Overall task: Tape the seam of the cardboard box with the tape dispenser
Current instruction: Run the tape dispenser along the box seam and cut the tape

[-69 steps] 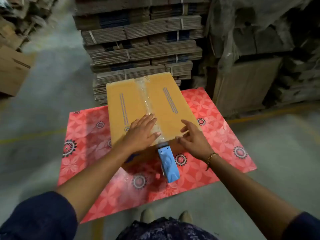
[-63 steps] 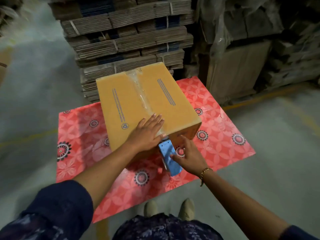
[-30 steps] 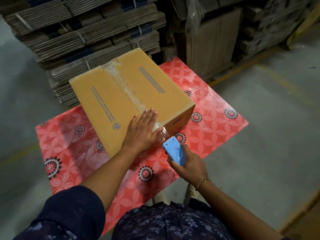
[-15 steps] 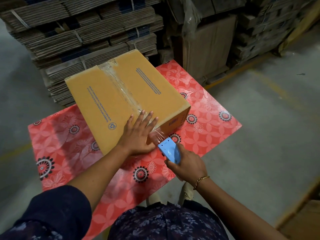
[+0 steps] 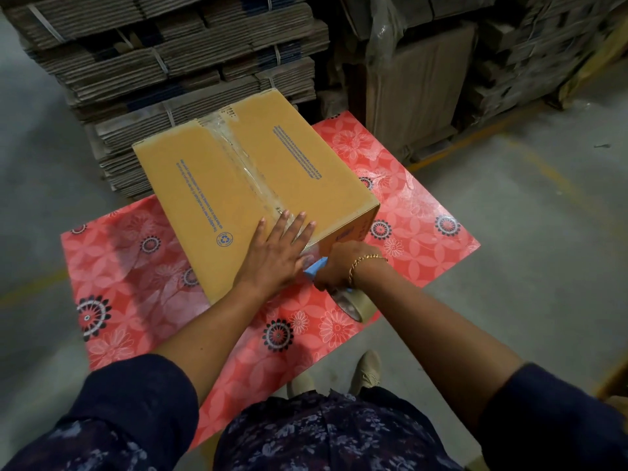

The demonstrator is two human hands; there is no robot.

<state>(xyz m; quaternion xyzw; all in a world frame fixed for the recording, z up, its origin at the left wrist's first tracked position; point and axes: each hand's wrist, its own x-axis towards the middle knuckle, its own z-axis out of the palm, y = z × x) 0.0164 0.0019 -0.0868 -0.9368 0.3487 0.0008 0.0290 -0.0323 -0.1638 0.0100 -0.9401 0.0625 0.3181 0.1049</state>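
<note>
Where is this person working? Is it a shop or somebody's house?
Most likely a warehouse or packing place, not a house. Behind the table stand tall strapped stacks of flattened cardboard, the floor is bare concrete with painted yellow lines, and a cardboard box is being taped shut.

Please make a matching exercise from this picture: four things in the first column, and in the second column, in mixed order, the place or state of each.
1. cardboard box
2. left hand
3. tape dispenser
4. stacks of flat cardboard

a. held in the right hand
b. behind the table
c. lies flat on the box top
d. stands on the red flowered table

Pairs: 1-d, 2-c, 3-a, 4-b
</note>
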